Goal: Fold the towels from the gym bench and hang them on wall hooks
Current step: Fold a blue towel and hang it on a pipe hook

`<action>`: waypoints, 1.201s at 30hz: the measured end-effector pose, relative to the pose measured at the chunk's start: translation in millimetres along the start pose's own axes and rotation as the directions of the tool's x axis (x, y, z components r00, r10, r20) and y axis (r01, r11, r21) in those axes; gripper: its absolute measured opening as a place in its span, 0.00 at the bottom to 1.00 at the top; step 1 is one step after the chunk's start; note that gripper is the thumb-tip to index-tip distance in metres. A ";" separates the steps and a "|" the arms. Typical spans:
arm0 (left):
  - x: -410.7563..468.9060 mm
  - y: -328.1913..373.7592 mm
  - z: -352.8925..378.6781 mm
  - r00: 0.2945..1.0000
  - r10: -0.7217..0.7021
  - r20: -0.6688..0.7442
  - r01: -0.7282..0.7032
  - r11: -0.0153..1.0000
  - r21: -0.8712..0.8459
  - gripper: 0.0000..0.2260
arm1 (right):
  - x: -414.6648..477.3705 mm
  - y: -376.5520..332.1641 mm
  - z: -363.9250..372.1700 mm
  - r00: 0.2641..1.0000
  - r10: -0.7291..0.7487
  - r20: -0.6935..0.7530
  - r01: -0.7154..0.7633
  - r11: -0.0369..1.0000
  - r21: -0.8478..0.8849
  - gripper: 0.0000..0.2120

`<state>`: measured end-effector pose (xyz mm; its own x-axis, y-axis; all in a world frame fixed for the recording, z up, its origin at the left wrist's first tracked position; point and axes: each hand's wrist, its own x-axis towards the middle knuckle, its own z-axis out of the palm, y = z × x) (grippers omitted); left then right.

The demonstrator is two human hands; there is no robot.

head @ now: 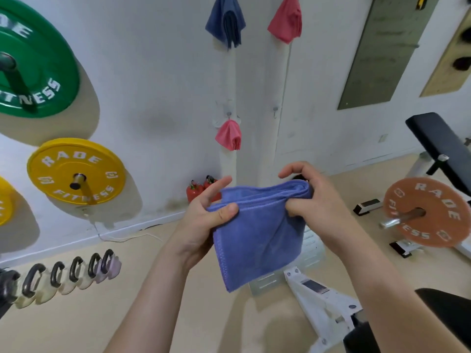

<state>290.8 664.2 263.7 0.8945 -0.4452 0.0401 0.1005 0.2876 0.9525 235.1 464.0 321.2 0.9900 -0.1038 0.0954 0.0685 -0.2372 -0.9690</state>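
While I watch the head feed, both hands hold a folded blue towel (257,233) in the air, below and slightly right of the small pink towel (228,135) hanging on a wall hook (228,113). The left hand (204,220) pinches the blue towel's left corner, thumb in front, fingers behind. The right hand (316,202) grips the bunched fold at its right end. Right of the pink towel I see a second hook (275,110); high above the pink towel hang a dark blue towel (225,21) and a red towel (286,19).
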 end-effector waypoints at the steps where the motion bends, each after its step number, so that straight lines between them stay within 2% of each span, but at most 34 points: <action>1: 6.1 3.1 -1.7 1.000 -0.002 0.019 0.002 0.999 0.051 0.41 | 8.0 1.8 0.9 0.999 0.039 -0.029 -0.038 0.998 0.051 0.21; 4: 31.3 8.3 -7.1 1.000 -0.020 0.018 0.017 0.989 0.145 0.32 | 41.6 14.8 2.4 0.983 0.173 -0.063 -0.156 0.963 0.218 0.19; 8: 72.7 16.8 -15.5 0.992 -0.123 0.024 0.122 0.992 0.014 0.18 | 104.1 44.9 -1.1 0.951 0.302 -0.072 -0.238 0.857 0.456 0.17; 10: 94.1 16.0 -22.9 0.985 -0.163 0.058 0.162 0.987 0.019 0.18 | 136.9 61.9 -6.1 0.937 0.341 -0.077 -0.253 0.813 0.524 0.15; 14: 147.5 13.3 -31.1 0.977 -0.197 0.082 0.188 0.976 0.111 0.27 | 205.9 91.1 -18.6 0.905 0.413 -0.104 -0.281 0.762 0.583 0.13; 19: 236.8 8.3 -42.9 0.979 -0.200 -0.034 0.203 0.955 0.218 0.25 | 286.1 102.2 -29.7 0.879 0.448 -0.160 -0.311 0.795 0.520 0.16; 21: 267.3 7.4 -45.3 0.982 -0.158 -0.104 0.170 0.978 0.123 0.21 | 313.9 99.3 -33.0 0.877 0.466 -0.114 -0.334 0.764 0.552 0.13; 23: 298.1 9.5 -48.7 0.973 -0.151 -0.174 0.142 0.988 -0.062 0.15 | 336.9 94.6 -33.2 0.889 0.456 -0.026 -0.344 0.707 0.618 0.02; 25: 330.6 10.2 -55.2 0.970 -0.145 -0.198 0.106 0.975 -0.194 0.12 | 357.4 94.8 -33.2 0.896 0.442 0.027 -0.354 0.678 0.644 0.05; 27: 362.6 13.0 -64.3 0.961 -0.152 -0.232 0.089 0.961 -0.261 0.10 | 374.4 99.8 -33.2 0.929 0.362 0.074 -0.321 0.690 0.649 0.15; 29: 396.3 14.7 -76.1 0.950 -0.186 -0.249 0.114 0.954 -0.277 0.09 | 392.7 101.1 -28.9 0.959 0.262 0.103 -0.272 0.767 0.581 0.22; 30: 411.9 15.8 -81.1 0.947 -0.203 -0.250 0.133 0.953 -0.272 0.09 | 402.5 101.0 -24.5 0.970 0.228 0.090 -0.243 0.849 0.469 0.23; 31: 427.0 18.4 -85.0 0.946 -0.211 -0.244 0.145 0.953 -0.264 0.09 | 412.8 99.1 -20.5 0.979 0.200 0.041 -0.202 0.926 0.318 0.21; 33: 458.7 25.9 -90.9 0.962 -0.194 -0.192 0.146 0.961 -0.235 0.07 | 440.2 94.3 -17.2 0.985 0.133 -0.112 -0.127 0.990 0.057 0.12; 36: 499.0 39.3 -92.1 0.985 -0.154 -0.073 0.145 0.982 -0.123 0.09 | 478.1 87.4 -24.6 0.963 0.075 -0.260 -0.093 0.994 -0.059 0.02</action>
<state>781.3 531.4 293.3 0.8977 -0.4210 -0.1297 0.2818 0.3225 0.9037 711.4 369.9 287.8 0.9261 -0.3689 0.0785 -0.0314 -0.2826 -0.9587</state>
